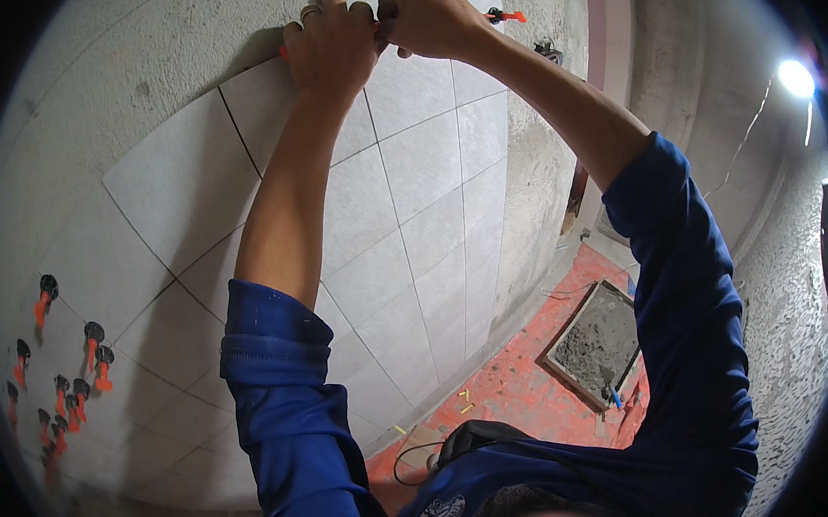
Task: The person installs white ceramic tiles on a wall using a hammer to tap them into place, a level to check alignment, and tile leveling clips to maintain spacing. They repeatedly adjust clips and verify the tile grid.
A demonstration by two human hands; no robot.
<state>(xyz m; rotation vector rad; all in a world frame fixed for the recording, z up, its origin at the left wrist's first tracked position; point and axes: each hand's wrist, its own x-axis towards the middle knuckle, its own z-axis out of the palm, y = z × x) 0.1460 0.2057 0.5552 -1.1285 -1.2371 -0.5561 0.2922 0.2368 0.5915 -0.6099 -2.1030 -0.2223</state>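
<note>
At the top of the tiled wall, both my hands work close together near the upper tile edge. My left hand [331,48], with a ring on one finger, is closed with its fingers curled; whatever it holds is hidden. An orange tip [283,53] pokes out beside it. My right hand [429,19] is pinched on a small orange tile leveling clip [378,26], mostly covered by the fingers. Right of it, another orange-and-black leveling clip [506,16] sticks out from the wall. Large pale grey tiles [419,152] cover the wall below.
Several orange-and-black leveling clips [94,344] stand out from the lower left tiles. A shallow tray of grey mortar [599,338] lies on red floor sheeting [507,384]. Rough bare plaster [147,67] borders the tiles. A lit bulb [796,78] hangs at the right.
</note>
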